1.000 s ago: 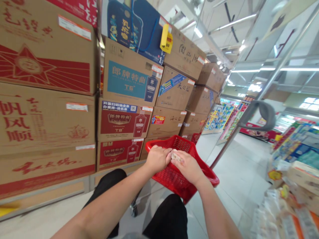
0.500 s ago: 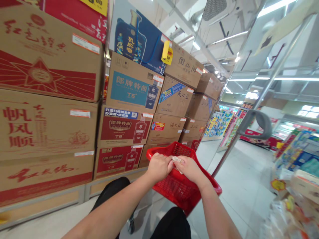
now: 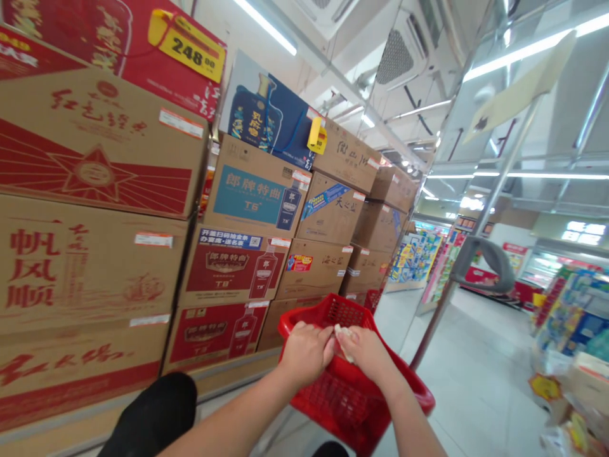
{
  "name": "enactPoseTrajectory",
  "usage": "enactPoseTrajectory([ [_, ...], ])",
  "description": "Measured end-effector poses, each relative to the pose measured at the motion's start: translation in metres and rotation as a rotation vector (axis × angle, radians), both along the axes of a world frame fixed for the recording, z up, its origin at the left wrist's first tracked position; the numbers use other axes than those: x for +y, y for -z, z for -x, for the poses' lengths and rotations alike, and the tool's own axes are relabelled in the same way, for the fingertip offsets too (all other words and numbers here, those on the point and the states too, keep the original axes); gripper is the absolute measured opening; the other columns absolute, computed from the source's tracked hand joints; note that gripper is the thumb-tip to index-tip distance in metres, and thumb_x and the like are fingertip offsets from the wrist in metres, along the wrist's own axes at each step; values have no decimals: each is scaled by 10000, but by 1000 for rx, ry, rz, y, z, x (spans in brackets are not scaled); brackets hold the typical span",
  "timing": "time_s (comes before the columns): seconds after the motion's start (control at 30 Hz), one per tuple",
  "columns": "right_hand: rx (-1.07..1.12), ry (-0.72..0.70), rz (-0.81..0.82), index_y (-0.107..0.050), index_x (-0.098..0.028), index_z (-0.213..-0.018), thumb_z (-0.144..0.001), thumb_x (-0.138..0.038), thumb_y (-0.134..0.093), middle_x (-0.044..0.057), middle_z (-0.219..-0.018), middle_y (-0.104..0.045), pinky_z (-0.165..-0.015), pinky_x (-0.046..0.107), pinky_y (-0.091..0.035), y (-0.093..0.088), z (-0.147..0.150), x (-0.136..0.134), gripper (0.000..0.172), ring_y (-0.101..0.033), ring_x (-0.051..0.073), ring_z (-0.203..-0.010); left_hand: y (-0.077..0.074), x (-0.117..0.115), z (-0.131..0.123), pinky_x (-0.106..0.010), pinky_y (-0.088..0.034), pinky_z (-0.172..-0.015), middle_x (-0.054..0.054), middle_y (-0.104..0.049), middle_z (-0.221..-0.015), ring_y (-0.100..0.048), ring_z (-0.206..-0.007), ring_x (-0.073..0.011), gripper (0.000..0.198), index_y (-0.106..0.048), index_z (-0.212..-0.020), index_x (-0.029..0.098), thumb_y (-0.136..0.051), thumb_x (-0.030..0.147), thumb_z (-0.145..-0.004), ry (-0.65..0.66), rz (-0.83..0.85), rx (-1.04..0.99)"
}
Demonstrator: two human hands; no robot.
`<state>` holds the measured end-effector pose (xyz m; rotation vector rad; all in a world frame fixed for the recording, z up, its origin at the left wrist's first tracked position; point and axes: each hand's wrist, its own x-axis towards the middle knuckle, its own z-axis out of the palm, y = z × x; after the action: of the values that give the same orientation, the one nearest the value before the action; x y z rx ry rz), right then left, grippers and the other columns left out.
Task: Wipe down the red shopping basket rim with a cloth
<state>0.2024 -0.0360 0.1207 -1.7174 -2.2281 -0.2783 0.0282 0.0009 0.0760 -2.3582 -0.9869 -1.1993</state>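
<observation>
Both my hands are close together over a red plastic shopping basket (image 3: 361,397) with mesh-like walls. My right hand (image 3: 368,352) is closed around a crumpled whitish wad (image 3: 343,331) that looks like tissue or thin plastic; part of it sticks out between thumb and fingers. Just beside it, my left hand (image 3: 307,352) is closed, knuckles up, its thumb and fingertips towards the wad. What lies under the left fingers is hidden. I cannot tell whether either hand also grips part of the basket.
Stacked cardboard cartons (image 3: 90,254) line the left side, topped by gift boxes with a yellow price tag (image 3: 190,47). A slanted metal pole (image 3: 435,317) with a grey handle (image 3: 485,263) stands right of the basket. Packaged goods (image 3: 578,412) sit at the lower right beside white floor (image 3: 485,381).
The view has shifted, so the cartons sit lower in the picture and the yellow price tag shows fully. My knees have moved. Both hands stay over the basket, still closed.
</observation>
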Motion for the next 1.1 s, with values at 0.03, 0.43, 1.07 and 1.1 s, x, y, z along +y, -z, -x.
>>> enactPoseTrajectory([
  [0.03, -52, 35, 0, -647, -178, -968, -919, -251, -420, 93, -823, -692, -664, 259, -450, 1, -2, 3, 243, -635, 181, -747, 0, 0, 0, -357, -360, -709, -52, -698, -796, -602, -720, -190, 277, -636, -1065, 199, -451, 320, -898, -3, 3, 0],
  [0.43, 176, -16, -23, -669, -198, -890, -920, -402, -424, 58, -759, -675, -608, 228, -418, 0, 4, -1, 320, -606, 153, -676, 0, -1, 0, -335, -353, -726, -46, -684, -769, -589, -713, -180, 262, -640, -1043, 203, -460, 324, -895, -18, 36, -7],
  [1.07, 315, 99, 46, -651, -202, -751, -889, -469, -423, 45, -722, -671, -580, 243, -365, 0, 5, -2, 377, -582, 157, -641, -4, -7, 2, -357, -338, -711, -33, -687, -784, -596, -719, -194, 252, -625, -1020, 222, -426, 333, -910, -22, 84, 12],
  [1.1, 299, 130, 36, -636, -198, -708, -896, -465, -407, 45, -682, -657, -564, 247, -352, 1, 5, -2, 399, -569, 156, -611, -4, -7, 2, -357, -337, -708, -32, -687, -785, -596, -718, -194, 254, -624, -1020, 225, -421, 333, -913, -21, 83, 14],
])
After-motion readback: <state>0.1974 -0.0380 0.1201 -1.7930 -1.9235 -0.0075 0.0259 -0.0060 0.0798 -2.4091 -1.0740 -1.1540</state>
